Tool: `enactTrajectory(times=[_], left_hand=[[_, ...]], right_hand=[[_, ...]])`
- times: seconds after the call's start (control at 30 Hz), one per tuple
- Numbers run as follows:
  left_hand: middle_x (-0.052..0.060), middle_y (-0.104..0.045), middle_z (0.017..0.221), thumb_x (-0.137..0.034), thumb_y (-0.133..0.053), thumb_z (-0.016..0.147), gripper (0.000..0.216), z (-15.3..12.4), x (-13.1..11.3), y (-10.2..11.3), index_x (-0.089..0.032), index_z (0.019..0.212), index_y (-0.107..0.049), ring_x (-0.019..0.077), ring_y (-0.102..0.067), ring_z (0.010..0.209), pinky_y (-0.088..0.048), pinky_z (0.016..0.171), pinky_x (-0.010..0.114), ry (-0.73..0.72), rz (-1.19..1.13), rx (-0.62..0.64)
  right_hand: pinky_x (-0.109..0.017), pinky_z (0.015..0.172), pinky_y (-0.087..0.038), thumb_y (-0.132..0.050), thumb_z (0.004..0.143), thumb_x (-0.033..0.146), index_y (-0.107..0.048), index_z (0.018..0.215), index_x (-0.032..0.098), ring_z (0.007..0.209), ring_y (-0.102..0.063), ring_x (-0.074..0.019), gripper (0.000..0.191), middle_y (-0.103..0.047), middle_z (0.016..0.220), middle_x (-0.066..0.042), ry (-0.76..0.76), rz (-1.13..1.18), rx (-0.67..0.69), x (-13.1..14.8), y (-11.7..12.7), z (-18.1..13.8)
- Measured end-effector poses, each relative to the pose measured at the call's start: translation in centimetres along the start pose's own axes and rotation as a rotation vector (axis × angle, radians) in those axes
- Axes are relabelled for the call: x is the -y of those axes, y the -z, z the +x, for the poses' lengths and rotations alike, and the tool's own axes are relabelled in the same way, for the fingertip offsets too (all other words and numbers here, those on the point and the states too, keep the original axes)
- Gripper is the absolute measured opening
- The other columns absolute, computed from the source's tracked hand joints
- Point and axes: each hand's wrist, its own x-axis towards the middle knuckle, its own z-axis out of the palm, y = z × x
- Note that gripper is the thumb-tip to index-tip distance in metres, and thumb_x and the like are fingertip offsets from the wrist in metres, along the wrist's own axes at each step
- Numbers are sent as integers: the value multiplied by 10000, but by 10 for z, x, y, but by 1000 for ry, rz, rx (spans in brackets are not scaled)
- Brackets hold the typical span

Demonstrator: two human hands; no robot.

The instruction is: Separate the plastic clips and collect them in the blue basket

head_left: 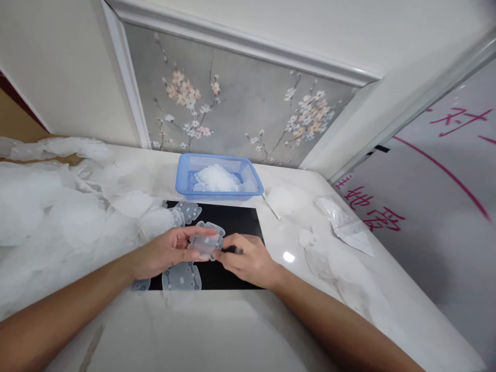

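1. The left hand (pixel 160 253) grasped a translucent piece (pixel 208 245) between thumb and fingers, above a black mat (pixel 238 219).
2. The right hand (pixel 248 260), fingers bent, met its four o'clock edge; whether it gripped, I couldn't tell.
3. Outward lay a blue basket (pixel 220 196) at twelve, a white stick (pixel 273 207) at two, heaped translucent sheets (pixel 77 214) at nine.

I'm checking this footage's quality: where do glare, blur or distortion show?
Head view throughout: a white glare spot sits on the tabletop right of the black mat; the pale pile at left looks washed out, the held piece clearer; the forearms seem stretched toward the lower corners, probably by a wide lens.
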Motion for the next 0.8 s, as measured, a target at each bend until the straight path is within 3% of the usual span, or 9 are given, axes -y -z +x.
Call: enactTrajectory(times=[0.13,0.3,0.47,0.63,0.8], left_hand=[[85,-639,1363,-195,-734,827,574,0,1,-3,-298,1366,-568,261,-633,1201,-477,1049,445,18,-48,-13],[76,-648,1356,-177,-757,802,586,-1,-5,-3,-277,1353,-583,264,-688,1118,-513,1021,430,-5,-56,-83],[64,-626,1388,-186,-760,805,551,0,-7,-1,-290,1324,-609,275,-693,1112,-532,998,415,-46,-51,-120],[68,-739,1197,-144,-737,816,549,1,-4,-3,-275,1333,-606,255,-716,1050,-505,1013,455,-55,-47,-103],[55,-763,1117,-149,-732,821,559,1,-2,-3,-271,1349,-593,218,-729,967,-514,987,425,-53,-12,-108]], right_hand=[[-259,544,-380,-532,910,113,-620,714,243,546,-471,-88,251,-623,776,19,90,-18,-8,7,1,5],[-250,530,-392,-483,871,95,-593,717,239,513,-434,-94,238,-555,667,30,86,133,77,20,8,7],[-255,526,-420,-565,943,243,-634,736,231,550,-491,-99,219,-610,737,-4,155,108,-56,16,12,3],[-266,585,-484,-493,959,138,-666,1030,235,666,-599,-132,210,-650,809,-35,-42,142,-141,4,6,-2],[-274,584,-462,-550,957,190,-664,1133,231,671,-607,-127,213,-639,790,-18,-3,73,-21,4,3,-1]])
